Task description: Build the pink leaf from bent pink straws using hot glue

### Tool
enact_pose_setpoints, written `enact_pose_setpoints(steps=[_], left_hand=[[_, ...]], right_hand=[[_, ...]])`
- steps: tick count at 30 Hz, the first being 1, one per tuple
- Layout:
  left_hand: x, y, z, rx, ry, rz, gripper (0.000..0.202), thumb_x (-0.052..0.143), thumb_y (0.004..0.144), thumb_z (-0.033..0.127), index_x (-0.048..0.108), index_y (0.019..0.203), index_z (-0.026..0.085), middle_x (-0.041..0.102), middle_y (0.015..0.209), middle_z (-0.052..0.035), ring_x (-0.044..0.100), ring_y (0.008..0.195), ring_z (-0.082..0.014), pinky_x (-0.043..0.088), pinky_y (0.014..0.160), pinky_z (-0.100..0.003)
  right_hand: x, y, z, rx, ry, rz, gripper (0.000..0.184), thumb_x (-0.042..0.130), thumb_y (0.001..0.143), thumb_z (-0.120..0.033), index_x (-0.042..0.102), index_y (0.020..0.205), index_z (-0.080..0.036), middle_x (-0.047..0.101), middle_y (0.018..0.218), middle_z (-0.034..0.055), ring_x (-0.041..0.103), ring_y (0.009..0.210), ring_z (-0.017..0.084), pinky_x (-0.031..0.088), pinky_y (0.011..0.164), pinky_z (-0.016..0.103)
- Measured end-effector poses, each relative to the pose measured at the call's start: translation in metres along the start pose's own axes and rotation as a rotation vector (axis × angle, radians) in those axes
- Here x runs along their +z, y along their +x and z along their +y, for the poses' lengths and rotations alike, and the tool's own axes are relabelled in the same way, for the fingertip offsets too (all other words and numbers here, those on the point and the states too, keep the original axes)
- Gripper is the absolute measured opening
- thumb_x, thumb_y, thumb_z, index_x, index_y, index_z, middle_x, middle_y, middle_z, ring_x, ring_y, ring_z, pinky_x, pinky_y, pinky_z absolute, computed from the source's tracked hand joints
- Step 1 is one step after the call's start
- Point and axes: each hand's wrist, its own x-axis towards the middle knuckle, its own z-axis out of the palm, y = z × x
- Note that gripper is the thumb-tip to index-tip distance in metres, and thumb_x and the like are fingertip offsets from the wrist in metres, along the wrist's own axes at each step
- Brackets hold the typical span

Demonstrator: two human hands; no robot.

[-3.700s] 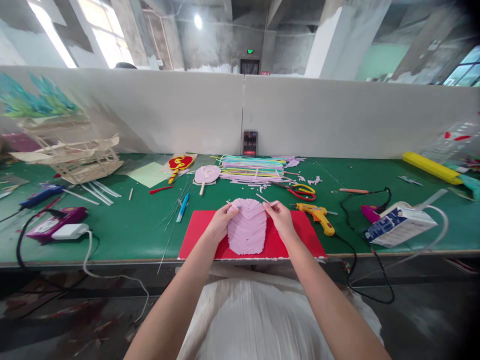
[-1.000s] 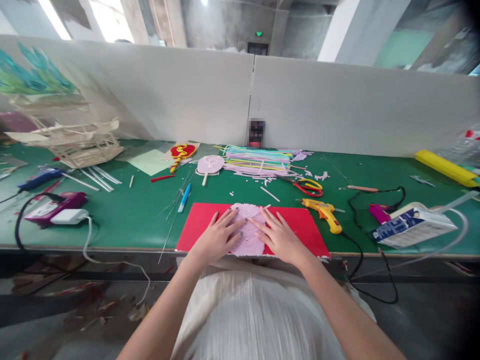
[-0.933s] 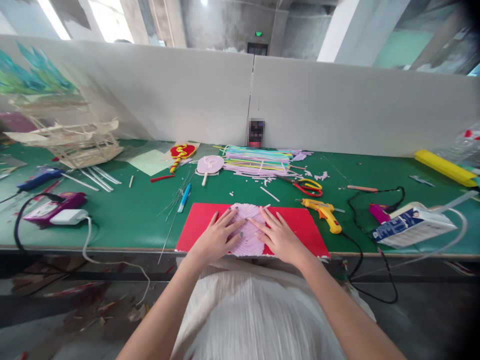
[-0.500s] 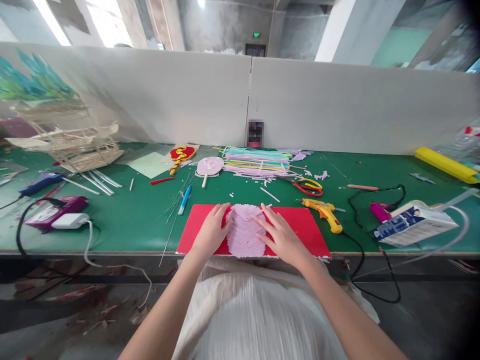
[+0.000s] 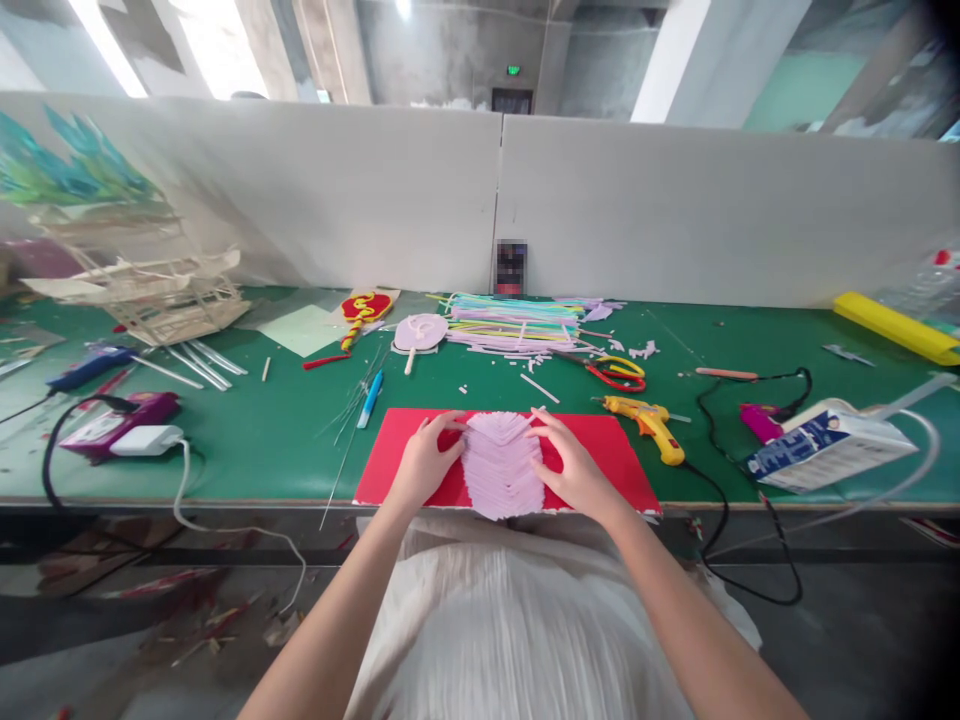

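Since the last earlier frame: the lilac strip-built piece [image 5: 504, 468] has slid slightly right and turned a little on the red board [image 5: 619, 455], and the right hand [image 5: 576, 468] has drawn its fingers in from a wider spread. Piece lies flat on the board, at the near edge of the green bench [image 5: 270, 450], between both hands. Left hand [image 5: 427, 458] is at the piece's upper left edge, part open, thumb and index apart. Right hand is along the right edge, half curled, thumb low, index high, with a clear gap between. Neither is closed round anything; how hard they press can't be told. Step in hand looks like squaring up the piece by its edges. Next move likely calls for light, even fingertip contact on both sides, so the strip rows don't shear. Glue gun [image 5: 645, 425] and scissors [image 5: 621, 375] lie untouched right of the hands.
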Motion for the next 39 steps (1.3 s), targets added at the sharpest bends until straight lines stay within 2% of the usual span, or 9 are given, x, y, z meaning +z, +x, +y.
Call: enact_pose_setpoints(steps=[3, 6, 10, 13, 24, 31, 35, 39], left_hand=[[0.001, 0.000, 0.000, 0.012, 0.024, 0.011, 0.032, 0.051, 0.082, 0.021, 0.056, 0.114, 0.023, 0.066, 0.112, -0.0027, 0.059, 0.108, -0.0207, 0.045, 0.097, -0.038], [0.003, -0.002, 0.004, 0.087, 0.098, 0.013, 0.035, 0.048, 0.086, 0.026, 0.055, 0.120, 0.021, 0.058, 0.125, -0.0070, 0.053, 0.117, -0.0220, 0.041, 0.101, -0.040], [0.007, -0.006, 0.011, 0.252, 0.234, -0.127, 0.042, 0.044, 0.089, 0.027, 0.046, 0.131, 0.024, 0.045, 0.141, -0.0054, 0.038, 0.131, -0.0205, 0.024, 0.112, -0.044], [0.009, -0.007, 0.012, 0.278, 0.291, -0.212, 0.045, 0.041, 0.091, 0.030, 0.039, 0.136, 0.025, 0.040, 0.145, -0.0048, 0.035, 0.134, -0.0181, 0.019, 0.114, -0.045], [0.009, -0.006, 0.012, 0.342, 0.325, -0.220, 0.039, 0.037, 0.094, 0.032, 0.047, 0.131, 0.025, 0.049, 0.138, -0.0027, 0.038, 0.132, -0.0167, 0.024, 0.112, -0.041], [0.010, -0.006, 0.011, 0.359, 0.332, -0.207, 0.039, 0.036, 0.094, 0.032, 0.048, 0.131, 0.027, 0.049, 0.138, -0.0022, 0.039, 0.131, -0.0173, 0.023, 0.112, -0.042], [0.010, -0.006, 0.011, 0.355, 0.334, -0.208, 0.039, 0.035, 0.095, 0.033, 0.048, 0.131, 0.027, 0.049, 0.138, -0.0015, 0.038, 0.132, -0.0171, 0.022, 0.113, -0.042], [0.011, -0.006, 0.011, 0.360, 0.342, -0.209, 0.039, 0.036, 0.095, 0.032, 0.047, 0.132, 0.027, 0.049, 0.138, -0.0014, 0.037, 0.132, -0.0169, 0.022, 0.112, -0.041]], right_hand=[[0.001, -0.001, 0.000, -0.029, -0.013, 0.016, 0.031, 0.048, 0.085, -0.025, 0.056, 0.115, -0.024, 0.037, 0.145, 0.0068, 0.030, 0.136, 0.021, 0.033, 0.109, 0.043], [0.003, -0.002, -0.001, -0.083, -0.079, 0.030, 0.035, 0.045, 0.087, -0.024, 0.058, 0.119, -0.027, 0.037, 0.145, 0.0044, 0.032, 0.135, 0.021, 0.034, 0.109, 0.043], [0.007, -0.002, 0.000, -0.136, -0.158, 0.054, 0.036, 0.042, 0.089, -0.024, 0.060, 0.121, -0.027, 0.043, 0.142, 0.0032, 0.037, 0.132, 0.021, 0.031, 0.111, 0.045], [0.008, -0.002, 0.002, -0.128, -0.163, 0.023, 0.038, 0.043, 0.089, -0.025, 0.058, 0.124, -0.028, 0.044, 0.141, 0.0030, 0.039, 0.131, 0.021, 0.034, 0.110, 0.045], [0.008, -0.003, -0.003, -0.142, -0.266, -0.061, 0.039, 0.040, 0.091, -0.023, 0.055, 0.126, -0.028, 0.037, 0.146, 0.0044, 0.034, 0.134, 0.022, 0.030, 0.109, 0.049], [0.009, -0.003, -0.001, -0.168, -0.267, -0.039, 0.039, 0.040, 0.091, -0.022, 0.055, 0.126, -0.031, 0.038, 0.145, 0.0029, 0.036, 0.133, 0.022, 0.032, 0.108, 0.050], [0.010, -0.003, -0.002, -0.180, -0.296, -0.043, 0.038, 0.041, 0.091, -0.025, 0.056, 0.125, -0.031, 0.035, 0.147, 0.0015, 0.036, 0.133, 0.024, 0.031, 0.108, 0.053], [0.009, -0.003, -0.004, -0.172, -0.308, -0.064, 0.036, 0.043, 0.091, -0.031, 0.056, 0.126, -0.029, 0.040, 0.144, 0.0023, 0.035, 0.134, 0.023, 0.030, 0.108, 0.053]])
